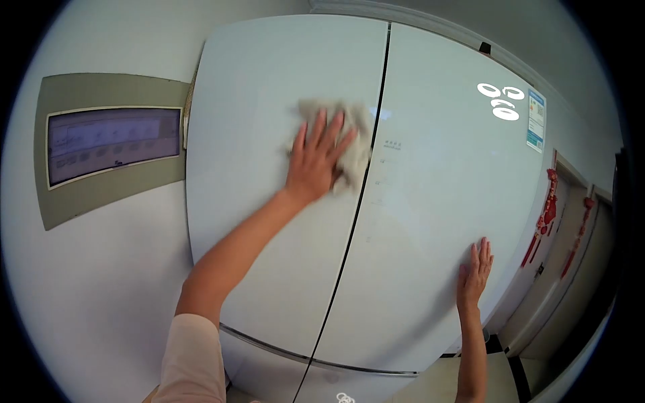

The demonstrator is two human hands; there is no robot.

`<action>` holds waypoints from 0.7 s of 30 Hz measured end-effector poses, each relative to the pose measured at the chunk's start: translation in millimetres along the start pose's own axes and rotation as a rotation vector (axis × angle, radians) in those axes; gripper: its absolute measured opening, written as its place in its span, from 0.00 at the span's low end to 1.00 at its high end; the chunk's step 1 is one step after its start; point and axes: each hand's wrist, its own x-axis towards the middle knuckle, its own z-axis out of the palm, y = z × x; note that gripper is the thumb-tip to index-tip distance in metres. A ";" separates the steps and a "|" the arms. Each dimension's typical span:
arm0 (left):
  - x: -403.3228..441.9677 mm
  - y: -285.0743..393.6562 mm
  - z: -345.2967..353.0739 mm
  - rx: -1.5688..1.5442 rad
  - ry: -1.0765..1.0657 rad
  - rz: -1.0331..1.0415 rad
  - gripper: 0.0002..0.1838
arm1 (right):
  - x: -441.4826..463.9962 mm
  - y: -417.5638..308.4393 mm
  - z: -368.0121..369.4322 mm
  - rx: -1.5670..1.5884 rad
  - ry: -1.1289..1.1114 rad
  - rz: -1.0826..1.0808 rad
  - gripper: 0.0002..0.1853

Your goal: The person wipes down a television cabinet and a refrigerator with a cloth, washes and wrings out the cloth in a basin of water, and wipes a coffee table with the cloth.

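Observation:
A beige cloth (pixel 353 144) lies against the upper left door (pixel 262 87) of a white refrigerator. My left hand (pixel 312 161) presses the cloth there with its fingers spread, close to the dark gap between the doors. Both hand and cloth are slightly blurred. On the right door (pixel 430 221), near its outer edge, my right hand (pixel 476 275) rests with fingers stretched out and nothing held. Faint control markings (pixel 392 144) show on the right door beside the gap.
A grey-framed panel (pixel 114 144) hangs on the left wall. An energy label (pixel 535 121) sticks to the right door's top corner. Lower drawers (pixel 262 366) sit beneath the doors. Red hanging ornaments (pixel 547 208) and doorways are at the right.

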 end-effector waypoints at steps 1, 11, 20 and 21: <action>27.7 -8.5 3.6 -0.023 0.053 -0.019 0.38 | -1.6 6.2 5.2 -0.038 0.000 -0.024 0.27; 74.1 -23.1 8.0 -0.058 0.062 0.066 0.39 | -10.1 21.0 22.4 -0.092 0.053 -0.030 0.23; 163.6 -41.8 27.0 -0.067 0.190 0.114 0.37 | -9.5 21.2 22.8 -0.119 0.052 -0.042 0.23; 167.3 -53.7 27.8 -0.041 0.219 0.114 0.37 | -10.2 23.2 22.4 -0.134 0.040 -0.053 0.23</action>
